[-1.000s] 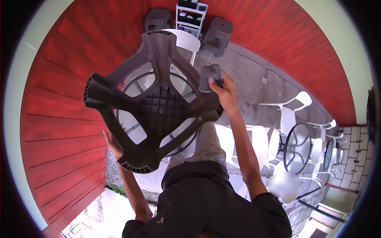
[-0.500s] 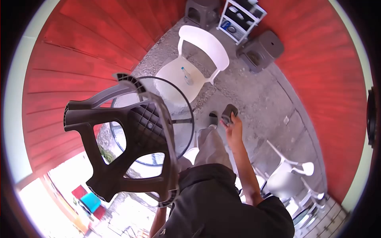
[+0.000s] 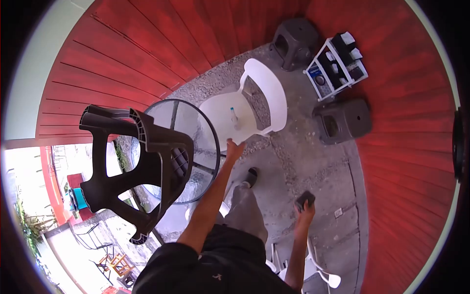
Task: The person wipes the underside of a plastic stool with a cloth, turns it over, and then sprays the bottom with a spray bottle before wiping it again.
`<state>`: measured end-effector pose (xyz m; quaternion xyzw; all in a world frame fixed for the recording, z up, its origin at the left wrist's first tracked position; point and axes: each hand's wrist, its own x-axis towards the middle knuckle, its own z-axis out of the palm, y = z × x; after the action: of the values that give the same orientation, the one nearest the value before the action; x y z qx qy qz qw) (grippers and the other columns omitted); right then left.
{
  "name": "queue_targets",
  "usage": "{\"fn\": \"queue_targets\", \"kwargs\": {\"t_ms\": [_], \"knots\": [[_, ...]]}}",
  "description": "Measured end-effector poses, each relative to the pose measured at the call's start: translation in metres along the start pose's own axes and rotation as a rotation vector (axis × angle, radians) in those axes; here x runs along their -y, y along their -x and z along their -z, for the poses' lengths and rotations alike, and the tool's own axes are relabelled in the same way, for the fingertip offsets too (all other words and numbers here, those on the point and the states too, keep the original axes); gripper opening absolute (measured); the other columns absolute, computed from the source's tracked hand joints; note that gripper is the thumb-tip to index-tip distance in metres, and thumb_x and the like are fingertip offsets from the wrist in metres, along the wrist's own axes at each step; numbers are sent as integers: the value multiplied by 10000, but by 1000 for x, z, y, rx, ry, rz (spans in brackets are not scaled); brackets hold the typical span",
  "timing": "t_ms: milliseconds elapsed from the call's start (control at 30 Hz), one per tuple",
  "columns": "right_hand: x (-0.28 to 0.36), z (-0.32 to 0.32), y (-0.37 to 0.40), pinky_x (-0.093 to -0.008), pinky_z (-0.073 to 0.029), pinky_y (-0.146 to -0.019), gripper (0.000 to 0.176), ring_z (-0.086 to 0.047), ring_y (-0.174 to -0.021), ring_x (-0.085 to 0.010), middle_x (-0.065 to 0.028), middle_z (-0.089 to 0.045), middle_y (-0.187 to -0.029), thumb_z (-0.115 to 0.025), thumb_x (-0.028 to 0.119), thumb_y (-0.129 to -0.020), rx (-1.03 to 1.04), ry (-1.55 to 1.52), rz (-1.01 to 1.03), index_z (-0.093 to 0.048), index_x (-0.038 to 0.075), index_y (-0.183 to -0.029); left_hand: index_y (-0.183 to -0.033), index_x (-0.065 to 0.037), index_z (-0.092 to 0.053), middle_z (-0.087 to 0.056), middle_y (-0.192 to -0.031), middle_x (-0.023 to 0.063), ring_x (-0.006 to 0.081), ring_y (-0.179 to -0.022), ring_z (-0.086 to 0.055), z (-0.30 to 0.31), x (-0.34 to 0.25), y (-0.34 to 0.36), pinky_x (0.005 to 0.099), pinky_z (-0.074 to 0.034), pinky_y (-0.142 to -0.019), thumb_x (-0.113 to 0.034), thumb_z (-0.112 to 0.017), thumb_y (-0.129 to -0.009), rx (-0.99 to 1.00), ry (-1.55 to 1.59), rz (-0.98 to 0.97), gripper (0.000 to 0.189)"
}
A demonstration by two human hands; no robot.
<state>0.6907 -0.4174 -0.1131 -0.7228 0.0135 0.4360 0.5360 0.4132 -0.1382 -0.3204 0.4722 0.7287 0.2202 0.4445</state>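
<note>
My left hand (image 3: pixel 235 149) reaches out at the front edge of the white chair (image 3: pixel 218 115), its thumb and fingers apart and nothing in them. On the chair seat lies a clear bottle (image 3: pixel 234 119) with a blue top, a short way beyond that hand. My right hand (image 3: pixel 306 214), low at my right side, grips a dark grey block-like thing (image 3: pixel 304 198); its exact kind I cannot tell. To the left, a dark brown plastic stool (image 3: pixel 147 169) rests tipped over on the round glass table (image 3: pixel 198 128), its hollow ribbed underside showing.
Two grey-brown stools, one behind (image 3: pixel 295 41) and one at the right (image 3: pixel 355 120), flank a white shelf cart (image 3: pixel 338 68) by the red wall (image 3: pixel 406 152). White chairs (image 3: pixel 311 268) stand behind my right arm. Outside at lower left are more chairs (image 3: pixel 117 264).
My left hand has come up from beside my body toward the white chair. My right hand, still gripping the dark grey thing, has dropped lower and to the right. The view has turned.
</note>
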Motion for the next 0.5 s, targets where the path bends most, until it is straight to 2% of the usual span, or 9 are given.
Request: {"fn": "queue_targets", "kwargs": {"t_ms": [67, 133, 167, 200, 233, 267, 300, 433, 500], "knots": [[-21, 52, 8, -484, -531, -932, 466, -587, -1147, -231, -83, -586, -1273, -630, 328, -1031, -27, 84, -23, -534, 86, -1417, -1459, 82, -290, -511, -1342, 368, 526, -1261, -530, -6, -25, -47, 527, -456, -1076, -412, -831, -763, -97, -79, 220, 1011], [-35, 89, 27, -436, -535, -923, 508, -573, -1197, -233, -75, -582, -1332, -640, 311, -1018, -149, 125, -27, -511, 88, -1456, -1478, 52, -284, -517, -1342, 359, 521, -1238, -554, -11, -45, -74, 539, -495, -1035, -416, -833, -757, -189, -169, 183, 1019], [-39, 101, 37, -420, -524, -912, 502, -591, -1170, -222, -51, -613, -1296, -671, 298, -995, -215, 138, -26, -539, 105, -1439, -1514, -24, -274, -499, -1368, 360, 516, -1226, -571, -16, -47, -91, 561, -505, -1020, -435, -835, -753, -190, -225, 187, 1031], [-57, 125, 43, -402, -516, -910, 491, -599, -1143, -217, -55, -622, -1278, -684, 276, -983, -263, 125, -72, -554, 84, -1416, -1543, -155, -279, -479, -1401, 344, 505, -1226, -581, -25, -34, -114, 572, -507, -1013, -461, -829, -759, -170, -272, 169, 1006], [-74, 134, 36, -384, -508, -908, 479, -608, -1117, -213, -58, -632, -1260, -697, 253, -972, -311, 104, -114, -570, 62, -1393, -1523, -240, -365, -456, -1438, 324, 503, -1224, -585, -35, -21, -134, 576, -508, -1012, -469, -795, -797, -183, -321, 140, 874], [-76, 123, 14, -371, -509, -895, 464, -612, -1095, -206, -53, -636, -1238, -694, 249, -973, -295, 77, -79, -576, 60, -1381, -1450, -245, -496, -512, -1396, 274, 468, -1204, -604, -39, -12, -154, 567, -518, -992, -439, -731, -863, -140, -290, 186, 661], [-77, 120, 3, -359, -510, -882, 450, -615, -1074, -200, -48, -640, -1216, -691, 244, -974, -278, 72, -55, -582, 58, -1369, -1329, -196, -624, -604, -1260, 235, 439, -1122, -639, -40, -4, -162, 564, -531, -937, -356, -683, -922, -95, -255, 81, 441], [-80, 119, 42, -307, -513, -831, 393, -630, -988, -174, -28, -657, -1127, -680, 226, -976, -190, 131, -55, -607, 51, -1320, -1234, -143, -684, -661, -1031, 239, 440, -972, -663, -39, -25, -104, 535, -539, -858, -260, -687, -933, -199, -339, -149, 322], [-73, 110, 49, -313, -509, -847, 406, -627, -1002, -181, -41, -652, -1148, -689, 216, -971, -75, 194, -6, -602, 35, -1323, -1215, -127, -693, -676, -1017, 247, 441, -975, -659, -31, -36, -56, 513, -541, -853, -266, -692, -926, -141, -327, -280, 320]]}}
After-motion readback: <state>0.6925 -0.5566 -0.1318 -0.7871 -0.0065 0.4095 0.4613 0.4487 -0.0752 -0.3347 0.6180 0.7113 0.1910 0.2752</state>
